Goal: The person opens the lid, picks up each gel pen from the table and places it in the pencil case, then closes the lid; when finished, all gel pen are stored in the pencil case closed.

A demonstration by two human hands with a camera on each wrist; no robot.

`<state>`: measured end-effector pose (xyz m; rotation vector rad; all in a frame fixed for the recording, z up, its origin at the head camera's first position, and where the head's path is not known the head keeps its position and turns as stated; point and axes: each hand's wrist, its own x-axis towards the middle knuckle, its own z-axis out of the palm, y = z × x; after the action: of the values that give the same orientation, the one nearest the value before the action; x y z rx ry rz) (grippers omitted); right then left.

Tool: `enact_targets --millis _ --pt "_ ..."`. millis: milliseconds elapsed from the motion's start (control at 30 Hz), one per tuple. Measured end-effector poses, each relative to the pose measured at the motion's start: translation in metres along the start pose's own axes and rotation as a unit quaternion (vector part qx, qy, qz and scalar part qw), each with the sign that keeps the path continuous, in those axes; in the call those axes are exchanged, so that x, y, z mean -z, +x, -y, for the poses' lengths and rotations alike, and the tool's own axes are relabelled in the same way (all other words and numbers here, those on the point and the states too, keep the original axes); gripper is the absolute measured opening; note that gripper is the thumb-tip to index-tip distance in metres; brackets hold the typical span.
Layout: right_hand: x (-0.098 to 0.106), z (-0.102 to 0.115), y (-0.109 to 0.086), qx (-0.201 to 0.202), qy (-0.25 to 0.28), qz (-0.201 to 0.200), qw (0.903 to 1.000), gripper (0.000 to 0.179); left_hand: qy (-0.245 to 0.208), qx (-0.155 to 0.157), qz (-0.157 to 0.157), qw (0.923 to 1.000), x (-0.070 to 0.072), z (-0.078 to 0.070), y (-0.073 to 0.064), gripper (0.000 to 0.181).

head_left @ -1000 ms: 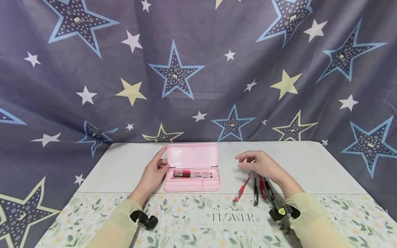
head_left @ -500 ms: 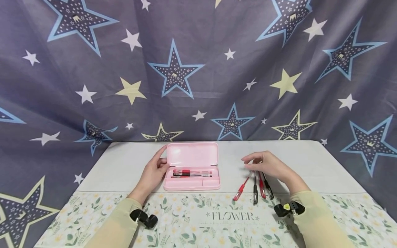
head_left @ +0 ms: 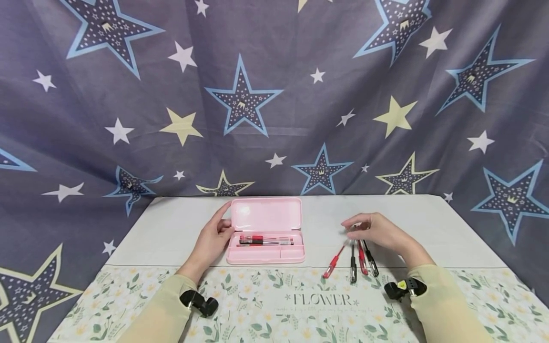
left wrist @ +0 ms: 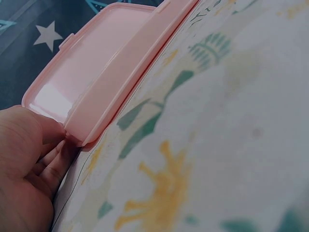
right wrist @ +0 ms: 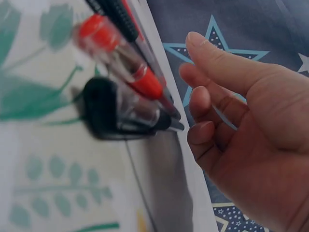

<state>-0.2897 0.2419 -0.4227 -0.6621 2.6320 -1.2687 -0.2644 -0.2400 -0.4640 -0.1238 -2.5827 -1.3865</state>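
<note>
A pink pencil case (head_left: 266,254) stands with its lid (head_left: 267,214) raised, and red and black pens (head_left: 263,241) lie in its rear compartment. My left hand (head_left: 211,243) holds the case by its left side, with the index finger along the lid's edge and the thumb at the hinge end. In the left wrist view that thumb meets the corner of the pink base (left wrist: 111,89). Over the far ends of several loose pens (head_left: 353,269) hovers my right hand (head_left: 379,232), its fingers loosely bent and holding nothing. The right wrist view shows a red pen (right wrist: 149,83) beside the fingers, apart from them.
The loose pens, red and black, fan out to the right of the case. A floral cloth (head_left: 240,309) covers the front of the white table (head_left: 171,221). Behind the table hangs a dark star-patterned curtain (head_left: 274,114).
My right hand has drifted right and slightly nearer, away from the case and over the loose pens. The left hand stays at the case, and the pens have not moved.
</note>
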Motion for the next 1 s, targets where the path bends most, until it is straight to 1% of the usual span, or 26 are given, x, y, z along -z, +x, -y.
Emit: enact_targets --millis 233,333,600,767,1000 --pt "-0.001 -0.013 0.001 0.003 -0.015 0.004 0.9999 0.033 -0.002 0.002 0.0 1.0 0.0 -0.001 -0.001 0.078" --pt "-0.001 -0.015 0.001 -0.005 -0.017 0.01 0.9998 0.031 -0.003 0.002 0.001 1.0 0.001 -0.001 -0.001 0.078" --pt "-0.003 -0.017 0.001 0.003 -0.02 0.029 0.9994 0.028 0.0 0.002 0.0 1.0 0.0 -0.001 0.0 0.076" --pt "-0.004 -0.017 0.001 0.01 -0.023 0.033 0.9992 0.024 0.003 0.0 0.0 1.0 0.0 -0.001 0.0 0.076" --pt "-0.005 -0.018 0.001 0.015 -0.016 0.037 0.9991 0.019 0.006 0.006 -0.001 1.0 0.0 -0.001 0.0 0.078"
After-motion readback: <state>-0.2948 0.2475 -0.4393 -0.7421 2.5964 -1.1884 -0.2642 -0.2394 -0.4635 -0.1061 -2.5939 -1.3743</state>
